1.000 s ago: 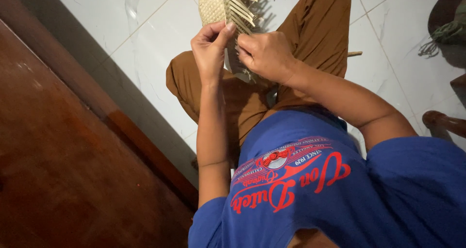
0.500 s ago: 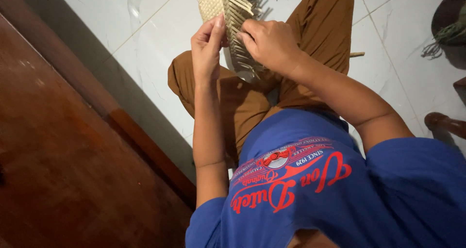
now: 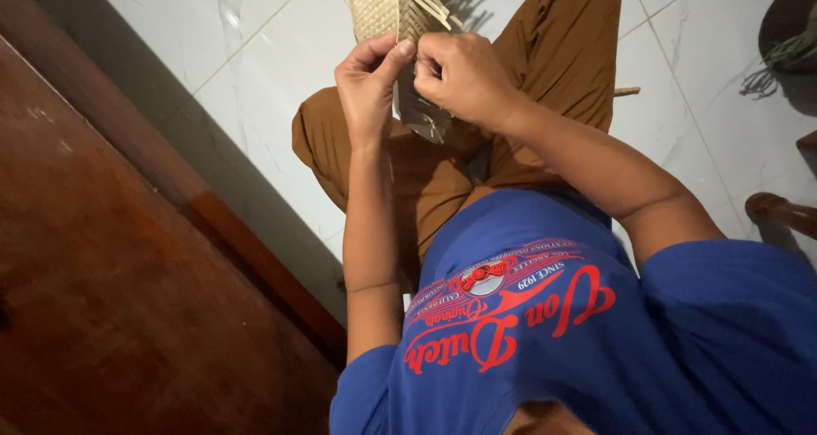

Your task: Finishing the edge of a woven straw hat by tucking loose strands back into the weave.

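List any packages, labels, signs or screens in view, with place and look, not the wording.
Printed chest graphic: on the front of the person's blue shirt, bottom centre of the view; red flowing lettering under a curved band with a small round red-and-white emblem.
No packages, signs or screens show.

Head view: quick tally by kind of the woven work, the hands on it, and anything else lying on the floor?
Woven mat: 1
Hands on it, left hand and right hand: 2
Loose stick on the tiles: 1
Fibre bundle at the right edge: 1
Total: 5
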